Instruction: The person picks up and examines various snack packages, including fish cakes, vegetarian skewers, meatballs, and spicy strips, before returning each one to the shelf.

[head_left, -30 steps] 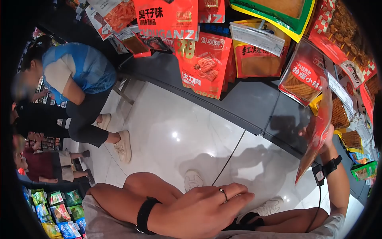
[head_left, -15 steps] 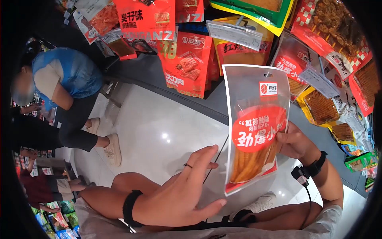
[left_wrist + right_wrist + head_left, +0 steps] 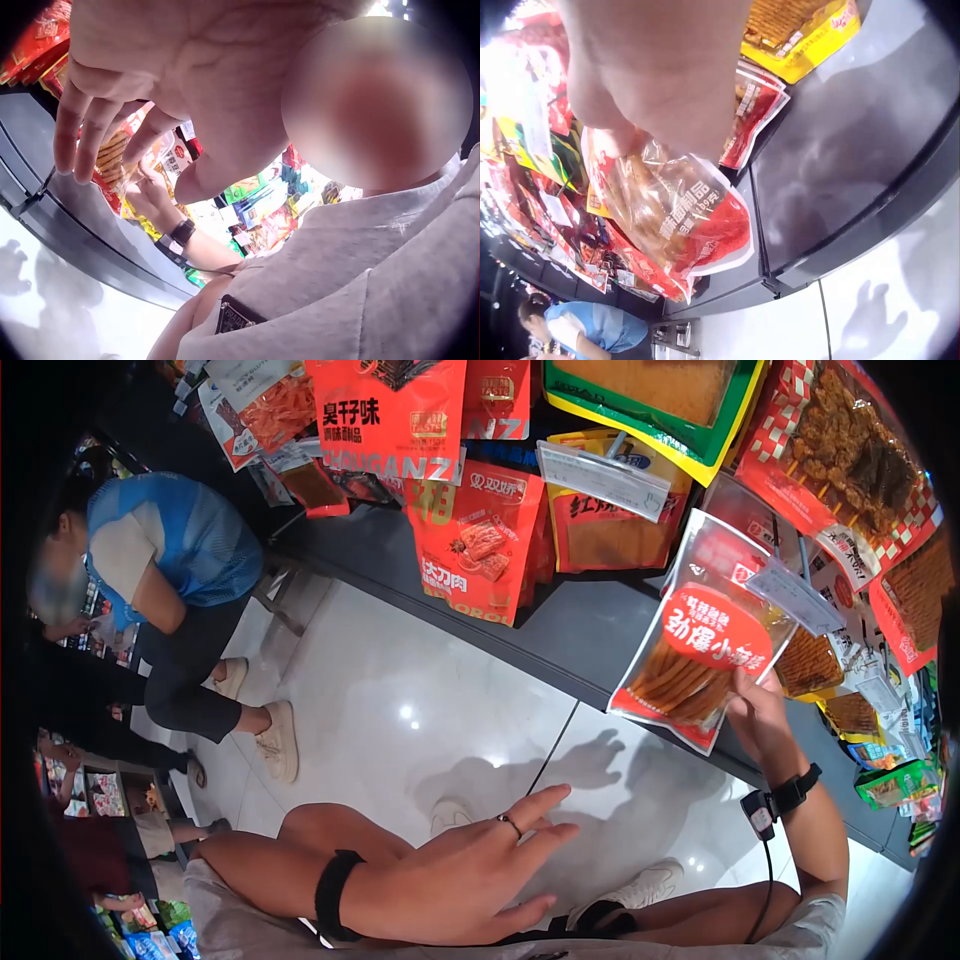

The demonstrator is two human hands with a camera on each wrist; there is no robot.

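Observation:
My right hand (image 3: 762, 718) pinches the lower right edge of a clear-and-red snack pouch (image 3: 690, 645), its thumb on the front. Brown strips show through the pouch's window. It tilts close against the hanging display, and a price tag (image 3: 797, 595) covers part of its upper right corner. In the right wrist view the pouch (image 3: 676, 199) shows its printed back beneath the palm. My left hand (image 3: 455, 872), with a ring on one finger, hovers over my lap, fingers spread and holding nothing. Its palm (image 3: 180, 67) fills the top of the left wrist view.
Red pouches (image 3: 480, 545), a green-edged pack (image 3: 655, 405) and yellow packs (image 3: 852, 720) hang over a dark grey shelf base (image 3: 590, 630). A person in a blue vest (image 3: 175, 545) sits at the left. Pale tiled floor (image 3: 420, 670) lies below.
The pouch swung from its edge to face me, then moved up and away to the right toward the hanging packs. My left hand rose and spread its fingers, then drew back and lower.

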